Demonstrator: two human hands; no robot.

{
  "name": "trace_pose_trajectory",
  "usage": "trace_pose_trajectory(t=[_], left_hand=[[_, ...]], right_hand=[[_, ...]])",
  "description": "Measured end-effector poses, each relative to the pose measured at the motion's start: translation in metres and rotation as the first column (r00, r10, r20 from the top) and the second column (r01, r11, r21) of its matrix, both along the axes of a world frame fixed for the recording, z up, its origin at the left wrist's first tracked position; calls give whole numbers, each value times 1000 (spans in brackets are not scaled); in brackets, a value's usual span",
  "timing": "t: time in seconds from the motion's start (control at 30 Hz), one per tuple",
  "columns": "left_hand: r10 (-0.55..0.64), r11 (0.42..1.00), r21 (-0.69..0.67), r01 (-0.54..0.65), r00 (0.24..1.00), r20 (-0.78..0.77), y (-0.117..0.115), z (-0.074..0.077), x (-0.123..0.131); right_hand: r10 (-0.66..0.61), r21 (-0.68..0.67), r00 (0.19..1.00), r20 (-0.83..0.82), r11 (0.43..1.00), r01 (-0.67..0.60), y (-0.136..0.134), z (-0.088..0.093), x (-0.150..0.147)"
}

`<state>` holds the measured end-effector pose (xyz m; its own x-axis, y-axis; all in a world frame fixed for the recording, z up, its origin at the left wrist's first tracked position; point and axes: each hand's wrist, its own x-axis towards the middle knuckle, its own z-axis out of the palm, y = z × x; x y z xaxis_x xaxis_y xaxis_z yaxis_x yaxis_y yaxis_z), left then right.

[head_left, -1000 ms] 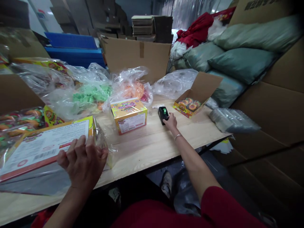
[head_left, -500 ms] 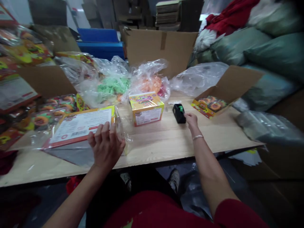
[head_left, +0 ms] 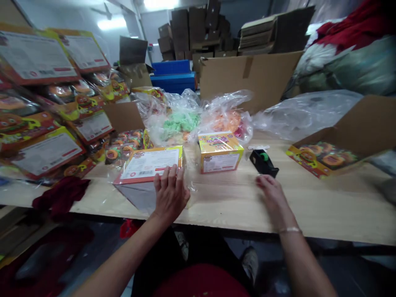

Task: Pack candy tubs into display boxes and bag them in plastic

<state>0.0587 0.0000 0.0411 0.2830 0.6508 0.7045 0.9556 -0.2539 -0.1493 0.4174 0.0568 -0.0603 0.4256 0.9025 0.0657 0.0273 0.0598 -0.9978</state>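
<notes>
My left hand [head_left: 171, 194] lies over the front edge of a plastic-wrapped box [head_left: 148, 163] with a white printed label. Its fingers are stretched out on the upper face, and the thumb is at the right side. My right hand [head_left: 274, 198], smeared by motion, is just in front of a black tape dispenser [head_left: 264, 165] with a green core. Its fingertips are pinched together; whatever they hold is too small to make out. Between the hands, a smaller yellow and orange box [head_left: 220, 153] stands upright on the wooden table [head_left: 222, 202].
An open display box of burger-shaped sweets [head_left: 328, 159] sits at the right. Behind are clear bags with green pieces [head_left: 181, 123] and orange pieces [head_left: 227, 121], and a large carton [head_left: 247, 78]. Stacked packaged boxes [head_left: 40, 53] and a dark red cloth [head_left: 63, 196] are at the left.
My right hand has pulled away from the tape dispenser toward me. The left hand stays on the wrapped box. The view has turned left and up.
</notes>
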Motion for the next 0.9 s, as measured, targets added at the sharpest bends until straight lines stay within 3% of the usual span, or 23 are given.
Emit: trace_pose_trajectory(t=[0.03,0.1,0.17,0.23,0.37,0.5,0.63,0.73,0.83,0.87,0.9], left_hand=[[-1,1000,2,1,1000,-5,0,0,0],[-3,1000,1,3,1000,-8,-1,1,0],[-6,1000,-4,6,1000,-7,-1,2,0],[-12,1000,-7,12,1000,-8,-2,2,-1],[-18,1000,-9,18,1000,-14,-2,1,-1],[-12,999,-35,12,1000,-1,-1,2,-1],[22,993,-113,-21,1000,7,-3,0,-1],[29,992,-124,-30,1000,-11,-9,-6,-1],[-6,998,-68,1,997,-72,-12,-13,-6],[-10,998,-57,5,995,-100,-12,-14,-7],[-12,999,-50,5,992,-127,-13,-14,-9]], right_hand=[[214,87,963,-166,976,-202,-10,6,-25],[565,268,753,-336,824,-499,-26,18,-81],[753,344,570,-329,658,-670,-33,28,-136],[813,339,491,-312,578,-742,-28,33,-176],[819,260,499,-284,567,-782,-8,27,-211],[856,195,487,-174,515,-835,3,17,-218],[859,99,494,-137,508,-856,2,16,-225],[833,37,548,-76,551,-834,-10,16,-225],[804,-47,595,8,594,-803,-22,3,-216],[771,-67,633,70,637,-768,-24,-3,-212],[690,-81,704,169,722,-687,-25,-10,-208]])
